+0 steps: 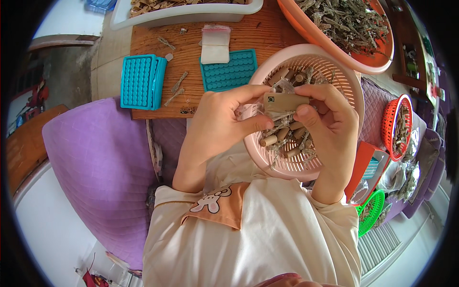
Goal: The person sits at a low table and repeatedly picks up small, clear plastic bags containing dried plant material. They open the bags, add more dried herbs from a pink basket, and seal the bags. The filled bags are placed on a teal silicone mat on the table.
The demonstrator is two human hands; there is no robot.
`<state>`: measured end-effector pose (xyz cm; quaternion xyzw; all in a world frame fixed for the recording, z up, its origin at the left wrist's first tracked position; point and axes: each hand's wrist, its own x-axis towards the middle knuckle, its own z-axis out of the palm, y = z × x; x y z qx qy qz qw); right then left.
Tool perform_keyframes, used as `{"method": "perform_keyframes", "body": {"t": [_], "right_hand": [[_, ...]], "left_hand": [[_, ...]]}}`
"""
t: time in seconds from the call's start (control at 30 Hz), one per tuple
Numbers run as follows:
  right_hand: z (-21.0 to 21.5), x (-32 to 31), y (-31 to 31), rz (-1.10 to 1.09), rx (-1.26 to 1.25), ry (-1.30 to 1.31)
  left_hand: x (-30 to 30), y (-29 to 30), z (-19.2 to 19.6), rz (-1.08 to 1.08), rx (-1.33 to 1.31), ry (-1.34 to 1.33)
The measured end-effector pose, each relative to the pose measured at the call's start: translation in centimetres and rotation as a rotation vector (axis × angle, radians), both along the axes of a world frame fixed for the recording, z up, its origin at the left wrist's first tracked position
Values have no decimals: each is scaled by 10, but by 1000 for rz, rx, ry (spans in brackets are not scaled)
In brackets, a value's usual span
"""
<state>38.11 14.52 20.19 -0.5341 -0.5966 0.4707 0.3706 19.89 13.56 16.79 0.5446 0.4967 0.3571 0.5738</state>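
Observation:
Above a pink slotted basket (pixel 356 98), my two hands work together on a tan paper-wrapped roll (pixel 286 102) with a small dark square mark. My right hand (pixel 330 112) pinches the roll's right end between thumb and fingers. Crinkled clear plastic (pixel 247 111) shows in the curled fingers of my left hand (pixel 229 115), at the roll's left end. More plastic sticks up behind the roll, and how it joins on is hidden. Inside the basket lie several similar brown rolls (pixel 269 140) and dried sprigs in clear film.
A teal tray stack (pixel 138 81) and another teal tray (pixel 227 71), bearing small white bags (pixel 215 45), lie on the wooden table (pixel 158 40). A white bin (pixel 191 20) and an orange basin (pixel 377 64) of dried sprigs stand behind. Red (pixel 388 126) and green (pixel 375 217) baskets sit right.

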Motion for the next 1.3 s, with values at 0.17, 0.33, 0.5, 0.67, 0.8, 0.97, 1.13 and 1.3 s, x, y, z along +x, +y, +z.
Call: {"method": "perform_keyframes", "body": {"t": [0.17,0.33,0.5,0.67,0.8,0.97,1.13,1.3], "right_hand": [[4,0,3,86,26,-154],[7,6,9,350,133,-354],[0,-1,4,125,170,-191],[-19,2,0,120,542,-271],[-25,2,-6,165,437,-223],[-36,4,-6,153,313,-49],[-37,-8,-9,-30,110,346],[-37,-12,-12,-136,-255,538]], "left_hand": [[10,-8,-12,89,142,49],[14,-8,5,-60,80,204],[12,-10,-3,-32,-26,11],[17,-9,-7,65,-70,-342],[14,-5,-8,69,-164,-389],[20,-6,-15,40,-175,-383],[25,-4,-10,61,-155,-483],[32,-7,-23,139,-14,-419]]}}
